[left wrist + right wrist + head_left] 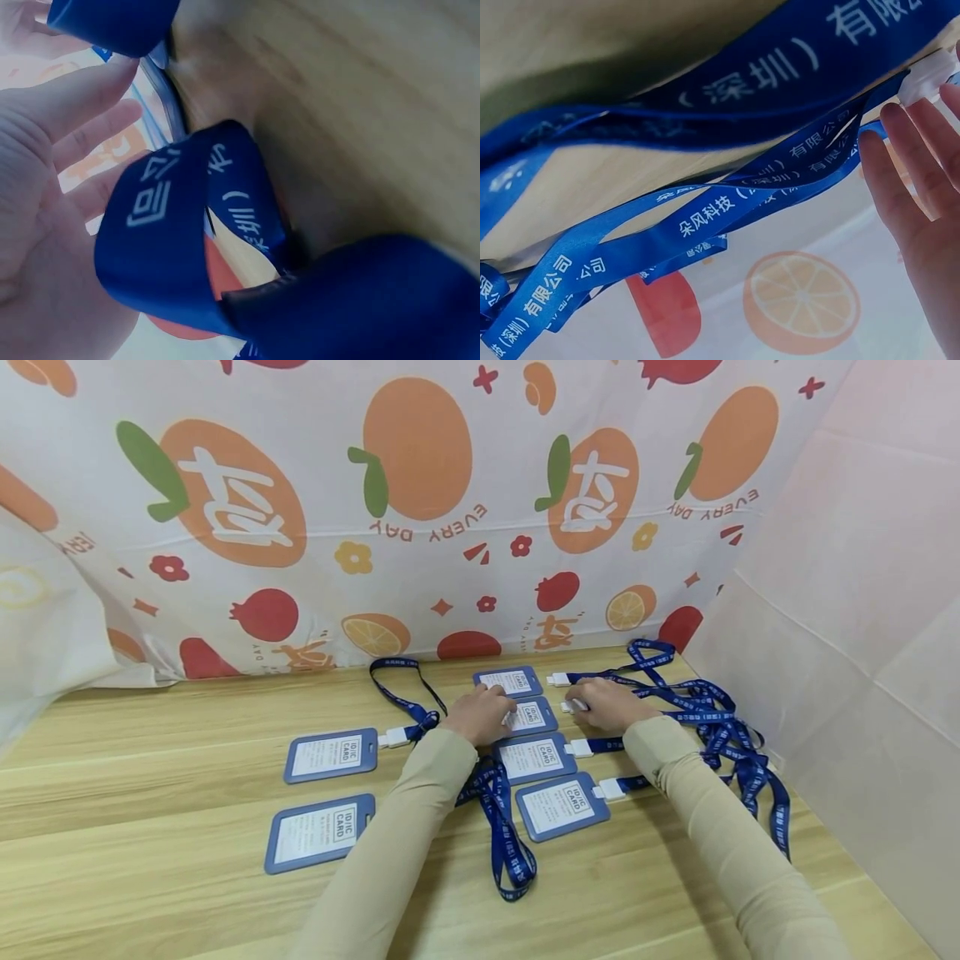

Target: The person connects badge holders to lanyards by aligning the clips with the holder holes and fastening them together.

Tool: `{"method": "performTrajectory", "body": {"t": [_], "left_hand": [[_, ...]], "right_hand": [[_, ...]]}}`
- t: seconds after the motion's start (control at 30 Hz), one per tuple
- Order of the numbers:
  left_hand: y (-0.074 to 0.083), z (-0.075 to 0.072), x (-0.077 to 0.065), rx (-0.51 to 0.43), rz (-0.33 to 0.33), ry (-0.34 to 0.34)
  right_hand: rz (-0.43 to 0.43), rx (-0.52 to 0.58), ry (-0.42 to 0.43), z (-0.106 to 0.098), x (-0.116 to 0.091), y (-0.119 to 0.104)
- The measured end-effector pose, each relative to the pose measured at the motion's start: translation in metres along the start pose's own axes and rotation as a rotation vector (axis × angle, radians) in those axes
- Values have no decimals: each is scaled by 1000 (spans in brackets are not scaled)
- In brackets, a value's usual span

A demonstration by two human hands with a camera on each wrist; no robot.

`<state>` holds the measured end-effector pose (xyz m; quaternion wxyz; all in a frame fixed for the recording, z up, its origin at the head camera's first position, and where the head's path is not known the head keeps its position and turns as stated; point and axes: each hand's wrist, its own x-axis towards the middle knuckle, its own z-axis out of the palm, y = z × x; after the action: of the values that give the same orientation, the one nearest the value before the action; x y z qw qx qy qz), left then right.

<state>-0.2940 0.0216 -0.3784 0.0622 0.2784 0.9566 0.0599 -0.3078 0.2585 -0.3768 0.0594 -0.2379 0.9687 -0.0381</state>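
My left hand [480, 714] is at the left end of the second ID badge holder [534, 716] in a column of blue-framed holders, its fingertips and thumb about that end. In the left wrist view, a digit of the left hand [60, 165] meets a holder's edge, partly hidden by a blue lanyard [157, 232]. My right hand [607, 703] pinches the white clip [567, 706] of that row's lanyard, just right of the holder. The right wrist view has the right hand [930, 187] beside the white clip [928, 76]; its thumb is hidden.
Other holders in the column [510, 680] lie above and below, with lanyards [705, 710] heaped at right. Two more badge holders [330, 755] lie at left, one clipped to a lanyard [397, 697]. A folded lanyard [510, 852] lies between my forearms. Printed cloth [420, 577] backs the wooden table [187, 893].
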Motion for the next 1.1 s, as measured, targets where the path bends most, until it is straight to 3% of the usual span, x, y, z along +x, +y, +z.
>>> {"method": "performTrajectory", "body": {"t": [0.27,0.6,1.1], "left_hand": [[-2,0,0,-21,14,-14],[-1,3,-1,-72,-7,-32],[2,3,-3,-91,20,-50]], "right_hand": [[15,-9,-2,1,0,-2],[-26,-21,44,8,2,-2],[-68,-30,86,9,-3,-1]]}}
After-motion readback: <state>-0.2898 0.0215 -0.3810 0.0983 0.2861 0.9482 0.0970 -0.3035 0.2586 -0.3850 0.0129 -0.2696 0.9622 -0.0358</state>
